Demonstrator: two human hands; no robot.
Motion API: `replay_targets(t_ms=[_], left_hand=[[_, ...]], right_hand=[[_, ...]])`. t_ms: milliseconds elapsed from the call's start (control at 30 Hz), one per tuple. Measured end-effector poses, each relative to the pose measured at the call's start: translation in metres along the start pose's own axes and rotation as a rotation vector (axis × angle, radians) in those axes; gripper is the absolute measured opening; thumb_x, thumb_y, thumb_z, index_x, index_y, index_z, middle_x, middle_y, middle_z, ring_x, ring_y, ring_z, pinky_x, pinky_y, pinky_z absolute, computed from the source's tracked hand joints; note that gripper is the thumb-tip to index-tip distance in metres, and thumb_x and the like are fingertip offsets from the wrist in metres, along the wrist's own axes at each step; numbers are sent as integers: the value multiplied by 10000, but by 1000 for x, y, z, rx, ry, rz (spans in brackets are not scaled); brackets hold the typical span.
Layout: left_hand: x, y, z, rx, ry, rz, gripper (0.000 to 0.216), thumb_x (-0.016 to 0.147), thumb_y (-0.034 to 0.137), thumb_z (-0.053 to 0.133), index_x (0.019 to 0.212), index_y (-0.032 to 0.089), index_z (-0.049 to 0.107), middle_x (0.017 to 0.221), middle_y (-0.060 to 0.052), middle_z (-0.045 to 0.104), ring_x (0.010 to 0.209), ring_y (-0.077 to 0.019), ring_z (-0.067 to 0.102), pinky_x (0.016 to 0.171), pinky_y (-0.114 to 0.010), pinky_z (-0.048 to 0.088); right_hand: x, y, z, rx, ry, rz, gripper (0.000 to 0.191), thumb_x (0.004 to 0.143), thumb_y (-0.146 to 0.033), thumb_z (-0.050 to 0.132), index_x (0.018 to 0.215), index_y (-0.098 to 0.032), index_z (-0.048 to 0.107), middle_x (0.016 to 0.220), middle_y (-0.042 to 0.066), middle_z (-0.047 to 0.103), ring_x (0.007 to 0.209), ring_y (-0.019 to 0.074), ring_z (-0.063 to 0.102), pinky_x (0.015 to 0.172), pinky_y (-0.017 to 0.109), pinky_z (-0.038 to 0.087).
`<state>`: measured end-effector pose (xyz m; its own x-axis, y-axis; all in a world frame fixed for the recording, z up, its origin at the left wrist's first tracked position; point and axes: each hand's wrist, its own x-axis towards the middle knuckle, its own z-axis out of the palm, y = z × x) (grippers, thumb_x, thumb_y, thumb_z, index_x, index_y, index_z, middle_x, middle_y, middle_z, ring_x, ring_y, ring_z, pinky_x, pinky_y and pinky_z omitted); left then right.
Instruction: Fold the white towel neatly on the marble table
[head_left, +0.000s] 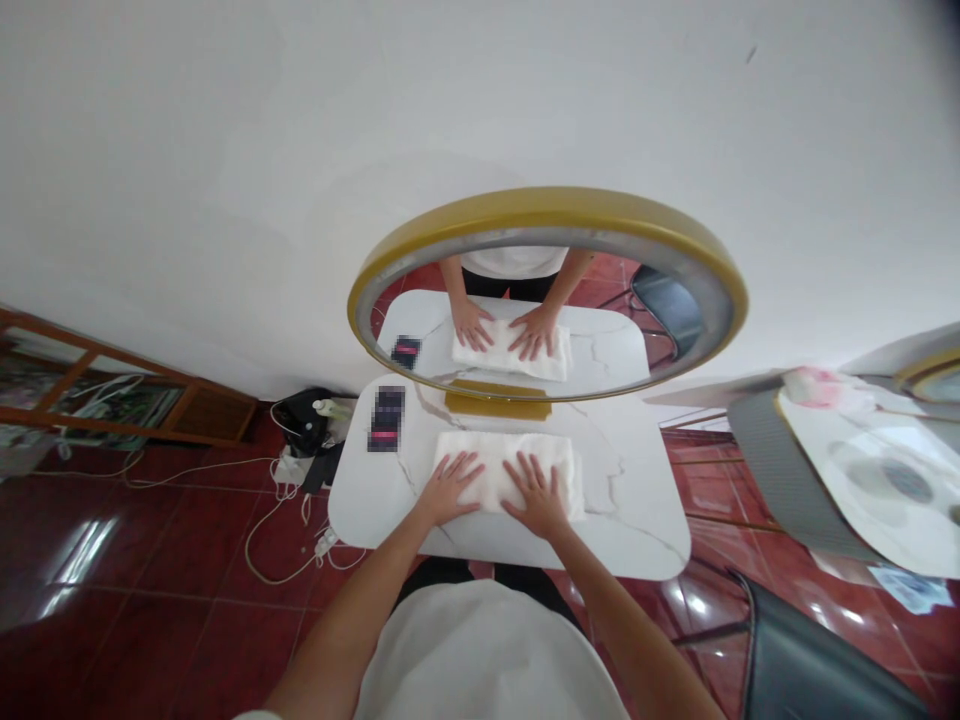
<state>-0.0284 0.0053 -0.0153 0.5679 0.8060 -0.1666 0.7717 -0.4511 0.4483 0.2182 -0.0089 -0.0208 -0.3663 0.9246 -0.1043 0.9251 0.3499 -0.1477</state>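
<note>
Tabletop [637,500] edges leave room around the seemingly folded cloth [493,485].

- Folded cloth [491,470]: partly hidden beneath the left hand [451,488] and right hand [537,495].
- Dark oblong item [386,418]: blurred into blocks (I can't make it out).
- Black chair [817,650], wooden cabinet [221,410]: cut off at edges.

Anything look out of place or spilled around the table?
Cables sprawl loosely on the floor left of the table, looking untidy. The white cloth has uneven layers at its right end. No spill shows.
</note>
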Motion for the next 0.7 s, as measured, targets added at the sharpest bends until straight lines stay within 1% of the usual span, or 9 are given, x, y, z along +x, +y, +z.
replay_targets(t_ms=[100,167,267,333,467,567,700], left_hand=[[17,-7,-7,-11,39,-45,585,883,461,432,1415,370,206,1505,18,206,1379,-226,173,1120,-449,66],[24,-9,-9,-20,51,-74,528,911,387,396,1407,390,214,1500,36,219,1375,-212,189,1118,-459,70],[25,-7,-9,-34,61,-115,511,916,330,387,1398,400,232,1494,45,236,1372,-210,198,1114,-481,80],[19,-3,-6,-41,70,-139,511,915,317,382,1397,397,234,1492,43,244,1373,-213,193,1110,-498,84],[-9,4,3,-48,71,-164,515,920,314,367,1406,386,211,1493,35,240,1377,-217,176,1104,-517,93],[-41,6,10,-48,58,-169,523,924,313,358,1415,376,187,1498,30,228,1381,-215,161,1105,-509,108],[-83,2,20,-22,41,-170,518,935,308,330,1422,366,162,1498,36,226,1382,-193,158,1112,-477,136]], right_hand=[[19,1,-4,3,3,36,715,824,-521,463,1430,-365,117,1512,9,145,1373,308,104,1049,596,89],[25,-2,-4,7,6,61,708,833,-499,457,1432,-363,104,1515,6,132,1374,309,96,1047,598,90],[24,-9,-3,14,15,85,698,844,-471,439,1436,-353,88,1516,8,123,1373,320,85,1040,612,84],[18,-16,0,17,24,86,695,847,-465,425,1439,-342,81,1516,14,125,1374,326,75,1036,622,72],[-1,-30,4,31,21,29,720,833,-475,432,1444,-307,89,1516,41,118,1373,336,60,1037,629,47],[-14,-39,6,48,-5,-49,746,808,-478,463,1441,-312,104,1515,44,115,1372,340,63,1039,628,23],[-25,-52,10,69,-44,-152,760,800,-494,470,1438,-316,98,1516,42,99,1372,339,58,1038,628,-16]])
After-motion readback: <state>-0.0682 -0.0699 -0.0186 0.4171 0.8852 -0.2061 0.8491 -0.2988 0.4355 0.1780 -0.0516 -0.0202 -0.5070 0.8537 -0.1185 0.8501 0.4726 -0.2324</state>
